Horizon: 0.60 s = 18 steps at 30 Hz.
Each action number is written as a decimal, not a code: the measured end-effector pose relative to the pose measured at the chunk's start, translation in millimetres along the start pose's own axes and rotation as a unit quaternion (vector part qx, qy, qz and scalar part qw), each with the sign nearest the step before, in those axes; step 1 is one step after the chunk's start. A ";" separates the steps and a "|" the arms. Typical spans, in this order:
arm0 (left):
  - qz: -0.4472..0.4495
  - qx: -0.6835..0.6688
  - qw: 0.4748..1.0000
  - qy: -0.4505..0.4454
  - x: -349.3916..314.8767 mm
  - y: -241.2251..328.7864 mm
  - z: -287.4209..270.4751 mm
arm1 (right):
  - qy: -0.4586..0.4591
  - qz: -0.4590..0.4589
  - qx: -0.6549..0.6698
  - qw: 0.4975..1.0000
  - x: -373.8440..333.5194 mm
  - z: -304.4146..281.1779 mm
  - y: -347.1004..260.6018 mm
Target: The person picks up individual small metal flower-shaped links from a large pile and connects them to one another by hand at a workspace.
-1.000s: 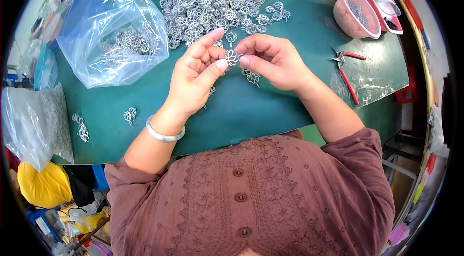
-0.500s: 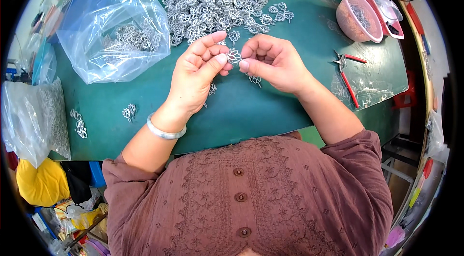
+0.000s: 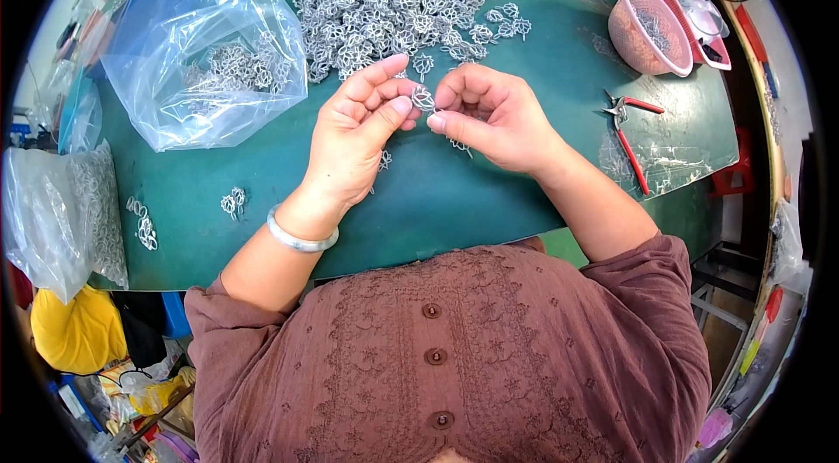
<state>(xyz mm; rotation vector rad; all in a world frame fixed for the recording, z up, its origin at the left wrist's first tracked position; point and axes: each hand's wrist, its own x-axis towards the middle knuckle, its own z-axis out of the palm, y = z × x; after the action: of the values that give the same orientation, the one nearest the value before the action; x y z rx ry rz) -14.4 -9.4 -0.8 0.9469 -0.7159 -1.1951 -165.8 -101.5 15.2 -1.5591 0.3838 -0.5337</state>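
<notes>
Over the green table, a small silvery openwork metal piece (image 3: 423,99), shaped like a lotus flower, is pinched between my two hands. My left hand (image 3: 363,120) grips its left side between thumb and fingers. On the other side my right hand (image 3: 494,118) holds its right edge with thumb and curled forefinger. Just beyond my fingers lies a loose flower piece (image 3: 423,66), and another piece (image 3: 461,147) lies partly hidden below my right hand. A large pile of such flower pieces (image 3: 393,4) rises at the far middle of the table.
At the left stand an open clear plastic bag (image 3: 188,118) of pieces and another filled bag (image 3: 65,210). Loose metal rings (image 3: 146,234) lie near them. Red-handled pliers (image 3: 622,118) and a pink basket (image 3: 625,31) sit at the right of the green table (image 3: 498,201).
The flower piece has turned a little between my fingers, and my right fingertips have shifted slightly. Everything else looks the same.
</notes>
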 end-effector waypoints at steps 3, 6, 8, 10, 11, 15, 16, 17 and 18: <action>0.000 0.001 1.000 -0.001 -0.1 0.7 0.7 | 0.004 0.001 -0.006 1.000 0.1 0.3 0.1; 0.004 0.006 1.000 -0.005 -0.2 0.7 0.7 | -0.001 -0.003 -0.017 1.000 0.1 -0.8 2.6; 0.000 -0.003 1.000 -0.008 -0.1 0.8 0.7 | -0.007 -0.006 -0.022 1.000 0.0 -1.3 3.4; -0.002 0.001 1.000 -0.008 -0.2 1.1 2.0 | -0.008 -0.008 -0.023 1.000 0.0 -1.3 3.5; -0.002 0.004 1.000 -0.009 -0.2 1.1 2.5 | -0.008 -0.008 -0.023 1.000 0.1 -0.9 3.7; -0.001 0.007 1.000 -0.011 -0.2 1.2 1.8 | 0.009 -0.016 -0.029 0.999 0.4 0.5 3.5; -0.002 0.007 1.000 -0.011 -0.1 1.4 1.8 | 0.009 -0.017 -0.033 0.999 0.3 0.4 3.3; -0.003 0.007 1.000 -0.012 -0.1 1.5 1.9 | 0.010 -0.018 -0.033 0.999 0.3 0.4 3.3; -0.003 0.007 1.000 -0.013 -0.1 1.5 1.9 | 0.009 -0.018 -0.031 0.999 0.4 0.5 3.7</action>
<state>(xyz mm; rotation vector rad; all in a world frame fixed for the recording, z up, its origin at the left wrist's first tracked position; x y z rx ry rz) -15.4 -9.6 1.4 0.9481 -0.7438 -1.2097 -164.9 -101.5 11.5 -1.6255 0.3892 -0.5686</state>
